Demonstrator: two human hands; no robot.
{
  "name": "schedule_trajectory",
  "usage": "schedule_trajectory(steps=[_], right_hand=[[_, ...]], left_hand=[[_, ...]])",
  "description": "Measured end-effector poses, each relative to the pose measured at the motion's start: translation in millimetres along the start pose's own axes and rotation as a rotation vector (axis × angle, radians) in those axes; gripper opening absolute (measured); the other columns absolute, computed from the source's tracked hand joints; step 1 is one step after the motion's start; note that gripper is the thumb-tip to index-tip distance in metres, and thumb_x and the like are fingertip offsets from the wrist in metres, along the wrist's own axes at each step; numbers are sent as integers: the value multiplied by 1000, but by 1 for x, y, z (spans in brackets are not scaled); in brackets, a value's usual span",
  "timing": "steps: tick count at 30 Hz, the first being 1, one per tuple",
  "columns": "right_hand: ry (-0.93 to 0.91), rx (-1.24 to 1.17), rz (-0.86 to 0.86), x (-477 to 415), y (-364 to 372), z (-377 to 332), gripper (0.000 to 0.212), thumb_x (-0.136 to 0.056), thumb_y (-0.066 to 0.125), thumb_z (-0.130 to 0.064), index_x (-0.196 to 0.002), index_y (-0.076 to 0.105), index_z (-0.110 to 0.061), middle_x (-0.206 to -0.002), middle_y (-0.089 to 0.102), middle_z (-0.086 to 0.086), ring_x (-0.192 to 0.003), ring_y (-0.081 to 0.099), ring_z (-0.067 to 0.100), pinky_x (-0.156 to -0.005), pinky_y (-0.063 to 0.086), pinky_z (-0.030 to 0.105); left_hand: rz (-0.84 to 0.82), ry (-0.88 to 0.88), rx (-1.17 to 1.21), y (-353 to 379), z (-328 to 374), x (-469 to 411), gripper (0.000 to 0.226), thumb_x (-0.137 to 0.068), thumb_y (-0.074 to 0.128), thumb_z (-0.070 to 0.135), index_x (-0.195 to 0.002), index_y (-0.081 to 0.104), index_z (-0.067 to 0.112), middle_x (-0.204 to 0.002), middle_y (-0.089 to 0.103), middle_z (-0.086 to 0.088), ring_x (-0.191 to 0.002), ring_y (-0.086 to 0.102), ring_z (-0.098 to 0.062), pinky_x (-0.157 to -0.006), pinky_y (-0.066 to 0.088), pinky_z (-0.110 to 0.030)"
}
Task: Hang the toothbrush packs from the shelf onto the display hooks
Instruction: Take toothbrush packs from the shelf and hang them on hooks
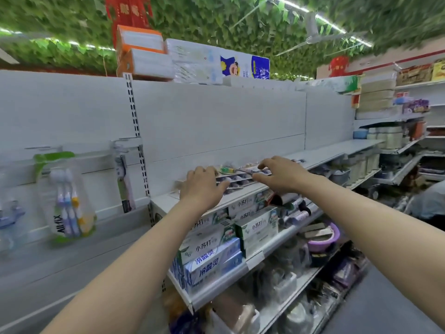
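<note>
Several toothbrush packs (237, 175) lie flat in a pile on the white shelf (320, 157) ahead of me. My left hand (203, 184) rests on the pile's left end with its fingers spread over the packs. At the right end my right hand (280, 173) has its fingers curved down onto the top pack; whether they pinch it is unclear. On the back panel to the left, a clear bag of toothbrushes (68, 201) hangs from a display hook (45, 149). A single slim toothbrush pack (125, 184) hangs from another hook (126, 141).
Toothpaste boxes (216, 249) fill the shelf below the pile. Lower shelves hold bottles, a purple tub (323, 236) and mixed goods. Boxes (144, 56) stand on top of the unit. A person's shoulder (431, 201) shows at the right edge, in the aisle.
</note>
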State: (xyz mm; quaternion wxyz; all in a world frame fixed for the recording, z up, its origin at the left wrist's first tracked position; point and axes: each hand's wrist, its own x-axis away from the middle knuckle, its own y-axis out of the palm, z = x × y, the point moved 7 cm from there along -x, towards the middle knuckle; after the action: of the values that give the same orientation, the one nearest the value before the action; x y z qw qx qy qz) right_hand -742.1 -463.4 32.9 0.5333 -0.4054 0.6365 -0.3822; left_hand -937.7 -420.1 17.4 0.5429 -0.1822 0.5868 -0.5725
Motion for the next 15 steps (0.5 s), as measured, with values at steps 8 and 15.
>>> schedule_trajectory(steps=[8,15], right_hand=[[34,-31,35,-131,17,73,57,-97,48,-57,-138,53,-17,-142,50,9,-127,50,27,-103,40,40],[114,-43,66,-223,24,160,58,-98,46,-57,-138,53,-15,-144,50,8,-129,49,26,-103,40,39]], left_hand=[[-3,55,44,55,24,-146,58,-96,47,55,-139,47,17,-142,46,-12,-133,38,-32,-104,41,-47],[-24,88,29,97,50,-258,59,-97,45,56,-140,46,17,-142,46,-10,-131,38,-32,-102,42,-48]])
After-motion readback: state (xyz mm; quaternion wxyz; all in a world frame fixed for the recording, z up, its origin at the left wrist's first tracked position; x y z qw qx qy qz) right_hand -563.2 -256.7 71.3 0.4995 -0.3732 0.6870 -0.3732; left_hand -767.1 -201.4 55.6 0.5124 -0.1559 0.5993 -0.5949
